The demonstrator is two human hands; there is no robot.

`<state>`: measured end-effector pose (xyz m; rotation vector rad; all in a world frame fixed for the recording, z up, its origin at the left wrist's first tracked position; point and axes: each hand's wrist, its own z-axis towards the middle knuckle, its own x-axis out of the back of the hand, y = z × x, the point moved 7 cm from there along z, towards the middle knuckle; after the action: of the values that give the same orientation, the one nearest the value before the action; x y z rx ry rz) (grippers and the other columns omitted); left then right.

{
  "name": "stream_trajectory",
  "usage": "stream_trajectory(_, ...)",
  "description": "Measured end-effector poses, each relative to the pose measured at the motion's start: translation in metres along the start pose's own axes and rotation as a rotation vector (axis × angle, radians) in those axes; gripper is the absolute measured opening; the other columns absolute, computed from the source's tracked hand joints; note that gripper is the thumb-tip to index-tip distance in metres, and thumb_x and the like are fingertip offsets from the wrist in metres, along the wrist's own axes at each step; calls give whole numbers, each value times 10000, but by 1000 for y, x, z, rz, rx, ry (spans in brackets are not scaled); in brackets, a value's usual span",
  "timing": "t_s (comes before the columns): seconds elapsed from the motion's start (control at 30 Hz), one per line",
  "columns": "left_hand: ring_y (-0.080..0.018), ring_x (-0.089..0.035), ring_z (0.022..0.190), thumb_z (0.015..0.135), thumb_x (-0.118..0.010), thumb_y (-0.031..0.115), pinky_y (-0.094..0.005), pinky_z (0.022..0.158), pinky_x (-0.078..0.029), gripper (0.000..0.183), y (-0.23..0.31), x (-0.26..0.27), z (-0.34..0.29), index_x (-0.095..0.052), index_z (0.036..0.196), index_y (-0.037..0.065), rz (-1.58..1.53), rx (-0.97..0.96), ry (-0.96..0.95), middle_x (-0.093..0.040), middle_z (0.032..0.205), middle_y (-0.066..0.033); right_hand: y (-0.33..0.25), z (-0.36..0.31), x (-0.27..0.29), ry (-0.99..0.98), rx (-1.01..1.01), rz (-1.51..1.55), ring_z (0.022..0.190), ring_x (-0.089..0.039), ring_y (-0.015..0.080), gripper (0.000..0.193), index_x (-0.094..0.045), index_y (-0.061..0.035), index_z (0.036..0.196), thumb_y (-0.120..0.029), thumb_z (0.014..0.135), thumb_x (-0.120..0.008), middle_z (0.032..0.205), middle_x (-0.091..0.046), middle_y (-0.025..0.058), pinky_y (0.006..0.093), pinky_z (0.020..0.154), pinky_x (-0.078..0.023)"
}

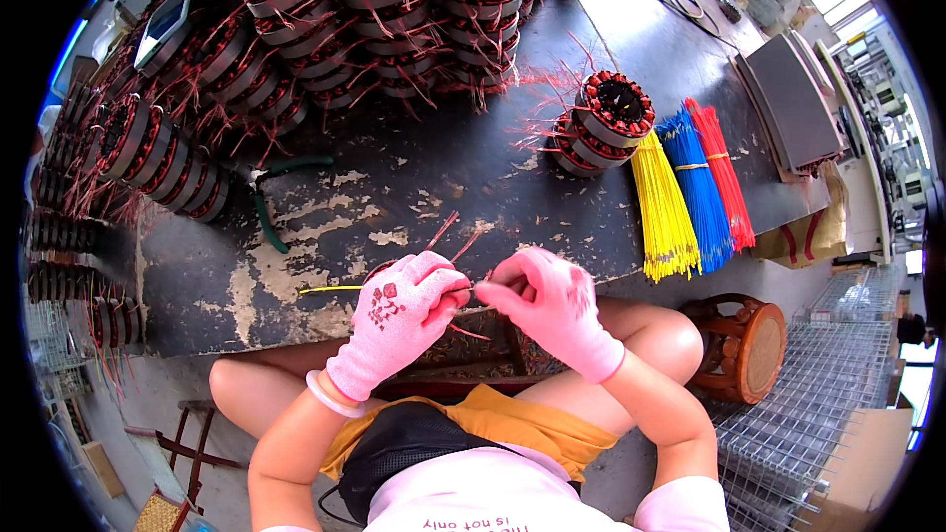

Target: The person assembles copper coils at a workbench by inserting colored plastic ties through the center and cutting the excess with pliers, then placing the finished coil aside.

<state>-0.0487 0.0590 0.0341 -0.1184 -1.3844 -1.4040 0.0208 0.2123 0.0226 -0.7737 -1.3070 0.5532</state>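
Both my hands wear pink gloves and meet near the front edge of the dark table. My left hand [399, 313] is closed in a pinch on a thin wire, and a yellow lead wire [330, 289] sticks out to its left. Close by on the right, my right hand [554, 303] pinches too, its fingertips almost touching the left ones at the wire. Reddish copper wire ends [443, 229] rise behind the hands. The part they come from is mostly hidden under my left hand.
Stacked motor stators [483, 0] with loose copper ends fill the back and left. A shorter stator stack [591, 143] stands right of centre, beside yellow [662, 212], blue [698, 192] and red wire bundles [724, 177]. Green-handled cutters [264, 217] lie on the worn tabletop [394, 187].
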Motion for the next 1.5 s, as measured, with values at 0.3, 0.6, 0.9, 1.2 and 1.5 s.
stream_trajectory(0.3,-285,-672,878,781,-736,50,-407,760,-549,221,0,-2,0,-678,987,105,4,-21,-23,-656,969,-50,30,-19,-52,-417,-630,936,777,-646,71,278,-678,-22,1081,-270,1062,-555,907,-704,27,255,651,-515)
stream_trajectory(0.6,-290,-676,864,778,-732,12,-387,744,-552,193,0,-1,1,-696,953,84,-17,2,2,-669,942,-66,-24,-2,-9,-40,465,-427,755,-655,239,186,-676,-72,1031,-195,901,-728,902,-686,76,351,646,-521)
stream_trajectory(0.9,-289,-676,852,781,-738,13,-385,737,-552,186,0,0,0,-695,949,80,-24,-4,0,-669,937,-65,22,-3,-24,-210,-283,318,646,-616,121,241,-675,-53,997,-288,958,-703,861,-705,31,268,580,-474)
stream_trajectory(1.2,-289,-676,864,800,-755,50,-395,746,-552,175,-1,-3,-2,-691,959,80,8,6,-1,-664,941,-64,-21,-14,-18,89,442,-353,769,-644,229,326,-707,-135,1117,-91,800,-768,849,-663,12,388,742,-501)
stream_trajectory(1.5,-350,-633,1110,863,-683,27,-452,965,-508,260,11,37,-4,-700,1120,56,236,-33,46,-660,1235,-124,-18,-13,-19,-11,624,-486,828,-601,171,479,-700,-251,1290,-135,827,-661,930,-605,-33,349,750,-514)
